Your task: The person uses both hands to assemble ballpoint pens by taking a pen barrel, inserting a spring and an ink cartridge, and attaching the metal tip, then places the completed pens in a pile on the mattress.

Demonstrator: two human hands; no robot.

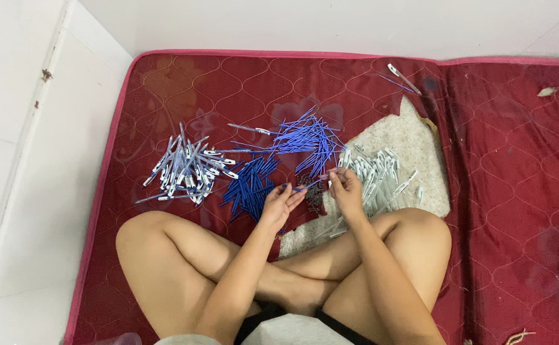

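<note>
Fingertips (334, 173) of the right hand (346, 193) pinch one end of a thin pen part (323, 177), too small to identify, held just above the mattress between both hands. Fingers of the left hand (281, 203) curl closed around a slim blue stick-like piece (300, 189), whose tip points toward the right hand; the two hands are near each other but not clearly touching. Directly below and between the hands lies a small dark heap of tiny parts (314, 193). To the left of the left hand sits a pile of dark blue plastic pen caps (249, 185). Beyond the hands, farther from the person, spreads a fan of thin blue ink refills (309, 137). To the right, under and beyond the right hand, lies a pile of clear plastic pen barrels (376, 176), resting on a worn patch (407, 137) where pale padding shows through. Well to the left lies a heap of assembled clear pens with blue caps (187, 169). All rest on a dark red quilted mattress with pink piping (503, 160), on which the person sits cross-legged, bare knees (145, 236) flanking the forearms. Two stray pens (402, 78) lie near the mattress's far edge. White tiled floor (30, 191) borders the mattress on the left.
</note>
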